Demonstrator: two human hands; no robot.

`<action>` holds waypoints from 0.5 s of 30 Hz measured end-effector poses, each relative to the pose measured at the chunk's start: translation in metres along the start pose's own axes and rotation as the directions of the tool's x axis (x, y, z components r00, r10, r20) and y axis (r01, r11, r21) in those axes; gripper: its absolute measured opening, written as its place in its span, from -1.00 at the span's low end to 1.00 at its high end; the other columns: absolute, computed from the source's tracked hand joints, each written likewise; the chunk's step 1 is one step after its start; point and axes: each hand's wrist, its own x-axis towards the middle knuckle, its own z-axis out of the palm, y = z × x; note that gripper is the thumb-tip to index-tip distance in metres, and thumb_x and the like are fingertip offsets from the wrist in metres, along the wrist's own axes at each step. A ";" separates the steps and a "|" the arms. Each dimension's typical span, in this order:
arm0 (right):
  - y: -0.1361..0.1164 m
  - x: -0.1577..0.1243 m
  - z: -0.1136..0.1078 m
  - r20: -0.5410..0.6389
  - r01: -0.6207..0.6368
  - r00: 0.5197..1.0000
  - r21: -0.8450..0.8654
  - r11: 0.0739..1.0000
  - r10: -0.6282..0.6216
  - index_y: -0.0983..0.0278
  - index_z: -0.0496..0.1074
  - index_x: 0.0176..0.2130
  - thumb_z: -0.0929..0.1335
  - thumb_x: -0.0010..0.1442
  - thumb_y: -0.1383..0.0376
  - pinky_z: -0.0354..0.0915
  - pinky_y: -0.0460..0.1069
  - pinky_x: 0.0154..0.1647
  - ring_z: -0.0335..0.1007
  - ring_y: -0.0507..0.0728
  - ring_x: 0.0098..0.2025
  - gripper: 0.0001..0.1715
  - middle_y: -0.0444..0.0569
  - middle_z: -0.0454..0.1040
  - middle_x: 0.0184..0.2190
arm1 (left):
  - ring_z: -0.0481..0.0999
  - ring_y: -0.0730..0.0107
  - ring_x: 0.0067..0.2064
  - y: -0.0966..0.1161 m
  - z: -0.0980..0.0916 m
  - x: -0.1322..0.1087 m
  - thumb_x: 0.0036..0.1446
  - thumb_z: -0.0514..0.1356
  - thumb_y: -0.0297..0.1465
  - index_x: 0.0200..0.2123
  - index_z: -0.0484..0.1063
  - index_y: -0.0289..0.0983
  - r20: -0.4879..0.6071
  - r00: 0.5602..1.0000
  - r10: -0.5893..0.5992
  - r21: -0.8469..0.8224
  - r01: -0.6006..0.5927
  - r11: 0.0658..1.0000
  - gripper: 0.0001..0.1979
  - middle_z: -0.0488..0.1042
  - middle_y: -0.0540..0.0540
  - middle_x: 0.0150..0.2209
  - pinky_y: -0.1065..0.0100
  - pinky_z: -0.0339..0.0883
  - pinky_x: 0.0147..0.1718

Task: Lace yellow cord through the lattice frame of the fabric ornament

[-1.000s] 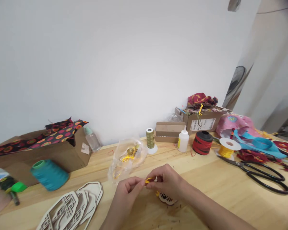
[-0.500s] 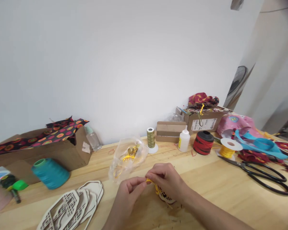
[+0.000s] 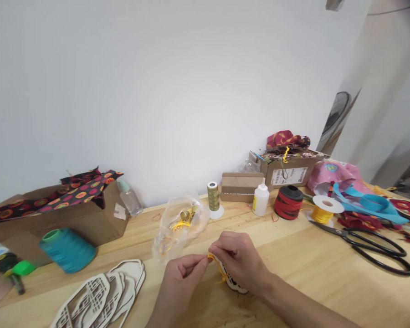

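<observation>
Yellow cord (image 3: 222,269) is pinched between my two hands near the front middle of the table. The fingers of my left hand (image 3: 187,273) close on its left end. My right hand (image 3: 237,257) grips the cord just beside them, thumb and forefinger pressed together. Partly hidden under my right hand is a pale cut-out piece (image 3: 236,286) with lattice openings, and the cord hangs down along its left edge. A stack of similar lattice pieces (image 3: 100,296) lies to the left of my hands.
Behind my hands are a plastic bag (image 3: 181,223), a green-gold thread spool (image 3: 213,197), a white bottle (image 3: 260,198) and a red-black spool (image 3: 289,202). Black scissors (image 3: 376,248) and a yellow cord spool (image 3: 324,209) lie right. A teal cone (image 3: 67,250) and cardboard box (image 3: 114,214) stand left.
The view has shifted slightly. Both hands keep their pinch on the cord, while the cord's hanging part and the lattice piece beneath have moved a little.
</observation>
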 end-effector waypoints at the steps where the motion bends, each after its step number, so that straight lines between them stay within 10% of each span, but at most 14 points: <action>1: 0.000 0.000 0.000 -0.005 -0.010 1.000 -0.004 1.000 0.010 0.31 0.37 -0.62 0.20 0.10 0.32 0.03 -0.14 -0.57 0.13 -0.03 -0.60 -0.65 -0.15 0.23 -0.69 | 0.46 0.28 -0.33 0.000 0.000 0.000 -0.06 0.13 -0.35 -0.33 0.50 -0.25 -0.006 1.000 0.001 0.010 -0.001 1.000 -0.78 0.56 -0.02 -0.44 0.44 0.29 -0.37; 15: 0.001 0.002 -0.004 0.027 -0.007 1.000 0.057 0.998 0.006 0.29 0.44 -0.53 0.23 0.09 0.24 0.08 -0.13 -0.56 0.16 -0.01 -0.57 -0.70 -0.12 0.29 -0.66 | 0.36 0.47 -0.60 -0.011 0.001 -0.001 -0.08 0.15 -0.30 -0.26 0.45 -0.31 -0.088 0.996 0.004 0.047 0.000 0.999 -0.70 0.44 0.04 -0.67 0.53 0.21 -0.60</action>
